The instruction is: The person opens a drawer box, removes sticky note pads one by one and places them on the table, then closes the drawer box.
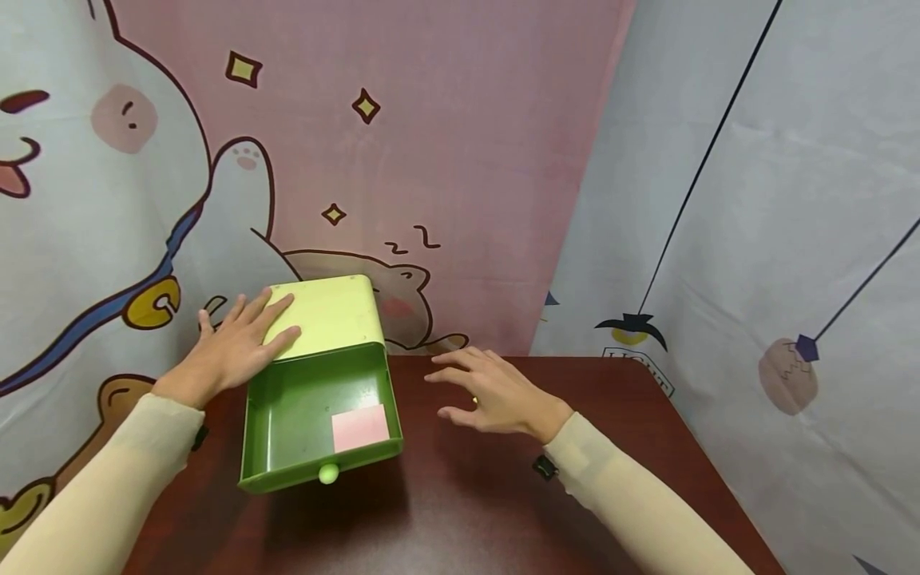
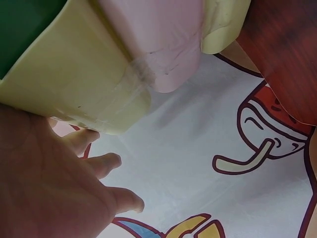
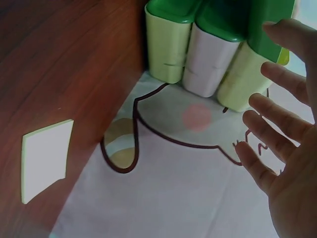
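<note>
A drawer unit has a pale yellow top [image 1: 327, 315], and its green drawer [image 1: 298, 415] is pulled out. Inside the drawer, at the front right corner, lies a pink paper square [image 1: 360, 428]. My left hand [image 1: 233, 347] rests with spread fingers on the left side of the yellow top; in the left wrist view this hand [image 2: 54, 178] is beside the yellow casing [image 2: 84, 74]. To the right of the drawer, my right hand [image 1: 503, 395] is held over the table, fingers apart, holding nothing. The right wrist view shows its spread fingers [image 3: 285, 114] too.
A pale note pad [image 3: 47, 161] with a yellow-green edge lies on the dark red table [image 3: 74, 59], mostly hidden by my right hand in the head view. Yellow and pink sections [image 3: 210, 62] form the drawer unit. A cartoon-printed cloth [image 1: 467, 160] hangs behind the table.
</note>
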The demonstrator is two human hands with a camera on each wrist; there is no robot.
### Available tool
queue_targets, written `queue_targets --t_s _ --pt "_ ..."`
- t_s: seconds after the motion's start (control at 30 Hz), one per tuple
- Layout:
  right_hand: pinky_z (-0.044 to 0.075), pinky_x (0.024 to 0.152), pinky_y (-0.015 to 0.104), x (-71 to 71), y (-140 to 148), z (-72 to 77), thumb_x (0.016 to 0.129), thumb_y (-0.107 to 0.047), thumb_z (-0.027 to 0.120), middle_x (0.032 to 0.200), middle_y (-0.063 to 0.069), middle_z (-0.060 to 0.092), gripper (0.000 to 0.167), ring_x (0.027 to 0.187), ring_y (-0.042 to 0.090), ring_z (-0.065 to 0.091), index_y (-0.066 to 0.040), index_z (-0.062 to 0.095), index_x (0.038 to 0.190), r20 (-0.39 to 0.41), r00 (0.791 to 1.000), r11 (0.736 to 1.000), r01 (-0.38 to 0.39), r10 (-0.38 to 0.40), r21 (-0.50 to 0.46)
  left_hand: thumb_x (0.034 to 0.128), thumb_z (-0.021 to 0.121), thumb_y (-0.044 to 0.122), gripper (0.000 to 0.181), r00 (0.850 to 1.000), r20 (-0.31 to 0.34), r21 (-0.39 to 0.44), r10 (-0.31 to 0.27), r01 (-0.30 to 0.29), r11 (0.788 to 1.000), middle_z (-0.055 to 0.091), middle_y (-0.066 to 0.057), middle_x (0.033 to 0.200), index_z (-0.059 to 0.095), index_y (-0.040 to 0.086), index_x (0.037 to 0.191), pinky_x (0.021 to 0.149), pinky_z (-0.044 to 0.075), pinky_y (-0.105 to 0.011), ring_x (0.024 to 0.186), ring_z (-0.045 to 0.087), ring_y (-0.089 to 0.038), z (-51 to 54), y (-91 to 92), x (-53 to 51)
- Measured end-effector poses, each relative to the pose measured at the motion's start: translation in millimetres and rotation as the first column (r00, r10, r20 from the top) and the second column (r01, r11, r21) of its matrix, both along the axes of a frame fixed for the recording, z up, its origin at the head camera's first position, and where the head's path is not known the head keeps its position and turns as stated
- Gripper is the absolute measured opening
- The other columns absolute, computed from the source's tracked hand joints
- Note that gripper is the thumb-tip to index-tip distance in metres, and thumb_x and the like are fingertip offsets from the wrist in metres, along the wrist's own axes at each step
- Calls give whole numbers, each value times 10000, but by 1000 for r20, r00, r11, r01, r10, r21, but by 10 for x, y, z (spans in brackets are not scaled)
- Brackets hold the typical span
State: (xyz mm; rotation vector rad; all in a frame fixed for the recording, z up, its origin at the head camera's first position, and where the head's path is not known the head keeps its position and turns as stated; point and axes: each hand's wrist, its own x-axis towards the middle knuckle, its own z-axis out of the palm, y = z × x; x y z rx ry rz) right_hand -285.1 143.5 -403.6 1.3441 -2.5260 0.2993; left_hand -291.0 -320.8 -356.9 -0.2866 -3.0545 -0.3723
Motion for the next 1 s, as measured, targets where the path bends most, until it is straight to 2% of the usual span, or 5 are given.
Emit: queue_targets --t_s 0.23,0.37,0.63,1.0 --pt "575 1218 534 34 -121 92 1083 -482 815 1693 -2 653 530 1561 261 621 -304 740 1576 -23 999 999 -35 35 6 1180 315 796 906 1000 -6 18 -1 1 1000 1 -225 1975 130 280 1902 1228 -153 -1014 1764 7 -690 -7 37 8" --pt "584 1196 528 57 -208 158 1077 -465 830 1664 18 681 516 1513 269 654 -292 749 1556 -68 995 997 -79 79 3 1179 313 797 907 1000 -13 16 2 -1 1000 10 -226 1975 138 278 1901 1231 -155 -1011 1767 16 -686 -21 45 -5" --pt "597 1189 508 98 -448 300 1093 -467 811 1628 7 701 484 1487 249 679 -309 744 1545 -157 977 989 -140 147 58 1175 302 808 912 1000 -19 12 10 -10 1000 5 -228 1975 131 283 1902 1231 -151 -1013 1765 19 -688 -9 4 -8" --pt "599 1176 446 142 -720 458 1097 -466 827 1525 -6 768 407 1422 220 718 -273 811 1455 -129 961 961 -224 246 161 1172 308 812 919 1000 -21 14 11 -11 1000 21 -235 1973 147 274 1900 1232 -143 -1014 1766 35 -686 -24 22 1"
